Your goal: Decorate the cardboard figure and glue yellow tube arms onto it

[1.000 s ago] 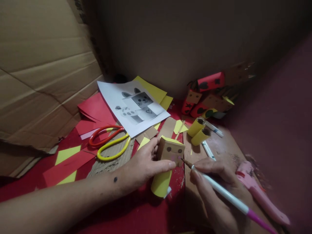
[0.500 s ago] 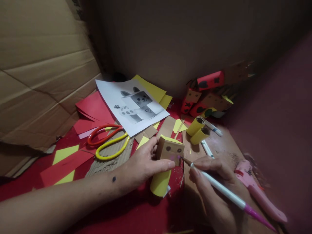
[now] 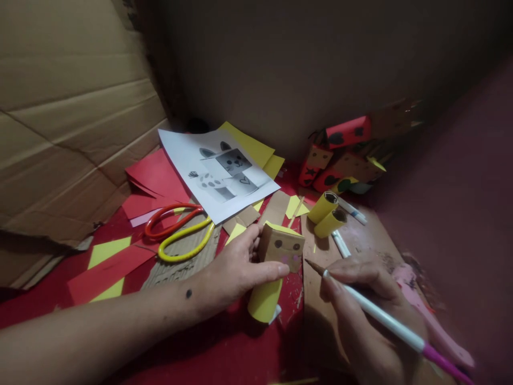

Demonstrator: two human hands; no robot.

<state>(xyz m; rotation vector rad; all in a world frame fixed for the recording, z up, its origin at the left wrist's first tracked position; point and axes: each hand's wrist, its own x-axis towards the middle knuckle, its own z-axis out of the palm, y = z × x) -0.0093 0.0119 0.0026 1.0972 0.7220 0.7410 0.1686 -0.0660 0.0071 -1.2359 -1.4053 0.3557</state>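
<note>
My left hand (image 3: 240,267) is closed round a small cardboard figure (image 3: 282,247) with a brown box head on a yellow tube body (image 3: 264,300). Two dark eyes, a curved line and two pink-purple marks show on the head's face. Between the thumb and fingers of my right hand (image 3: 368,305) is a white brush marker (image 3: 385,315) with a purple end. Its dark tip points at the head from the right, a small gap away from it. A printed sheet (image 3: 224,179) with a cat-like figure lies behind my left hand.
Red-and-yellow-handled scissors (image 3: 186,243) lie left, among red paper (image 3: 108,264) and cardboard scraps. Two yellow tubes (image 3: 329,222), other markers (image 3: 352,210) and a pink glue gun (image 3: 428,315) are on the right. Red box figures (image 3: 348,133) stand behind. Cardboard (image 3: 72,117) rises at left.
My right hand has drawn the marker back to the right, away from the cardboard head. A second pink-purple mark now shows uncovered on its face. My left hand keeps its hold.
</note>
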